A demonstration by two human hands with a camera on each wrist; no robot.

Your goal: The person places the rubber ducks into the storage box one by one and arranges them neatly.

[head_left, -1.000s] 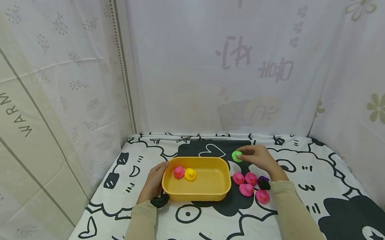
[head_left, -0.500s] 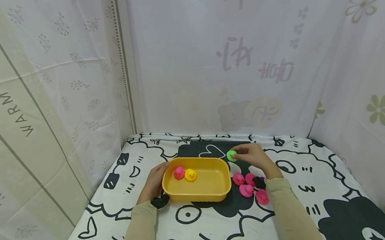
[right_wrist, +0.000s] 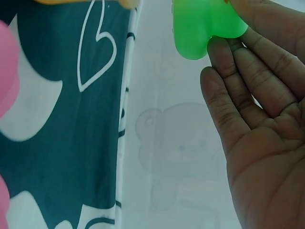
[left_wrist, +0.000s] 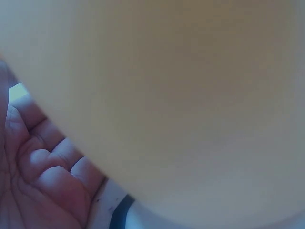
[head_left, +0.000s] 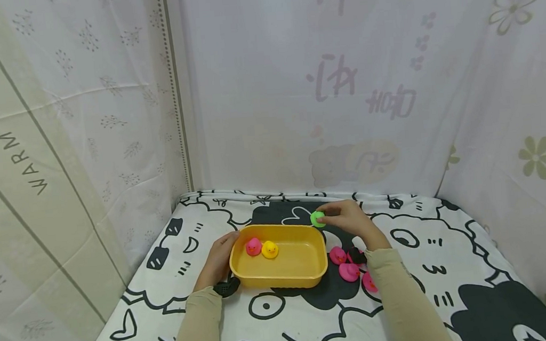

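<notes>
Head view, left to right. At left of centre the left hand (head_left: 219, 257) rests against the left end wall of the yellow tub (head_left: 281, 278); in the left-wrist view its fingers (left_wrist: 45, 164) lie curled against the tub's outer wall (left_wrist: 190, 105), though whether they truly clasp it or merely steady it cannot be told. Inside the tub, in its left half, a pink duck (head_left: 253, 246) and a yellow duck (head_left: 269, 249) sit touching each other. At the tub's upper right corner the right hand (head_left: 349, 219) pinches a green duck (head_left: 317, 219) at its fingertips; the right-wrist view shows the toy (right_wrist: 205, 26) at the top of the frame, gripped by the tips of the fingers (right_wrist: 224, 90), with the palm otherwise relaxed. The green duck is held off the sheet, just above and beside the tub's far right rim, so the tub's open basin lies to the lower left of the toy; the right hand is plainly the nearer to it. The tub's long axis runs across the frame. Right of the tub, below the right wrist, several more pink ducks (head_left: 345, 264) and a dark one (head_left: 355, 255) lie clustered on the cartoon-printed sheet (head_left: 453, 263), partly hidden by the sleeve (head_left: 398, 294).
</notes>
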